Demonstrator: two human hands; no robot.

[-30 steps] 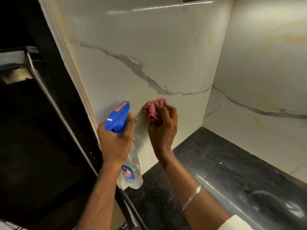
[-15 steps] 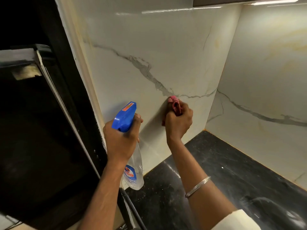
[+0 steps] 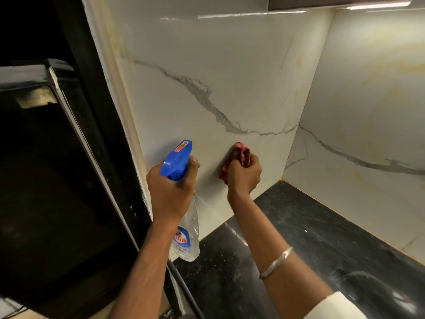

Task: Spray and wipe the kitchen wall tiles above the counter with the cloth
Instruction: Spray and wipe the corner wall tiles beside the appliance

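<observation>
My left hand (image 3: 171,192) grips a clear spray bottle (image 3: 186,236) with a blue trigger head (image 3: 177,160), held upright close to the white marble-veined wall tile (image 3: 207,72). My right hand (image 3: 245,174) holds a bunched pink cloth (image 3: 242,153) and presses it against the tile, low on the wall, just right of the bottle. Part of the cloth sticks out above and to the left of my fist; the remainder is hidden inside it.
A black stone counter (image 3: 310,245) runs below the tiles into the corner. A second tiled wall (image 3: 368,111) meets it on the right. A dark appliance (image 3: 57,180) stands at the left, with a black cable (image 3: 184,288) beside it. A cabinet underside (image 3: 333,2) is overhead.
My right hand with the cloth slid rightward along the tile, then came slightly back down. The left hand with the bottle stayed nearly still.
</observation>
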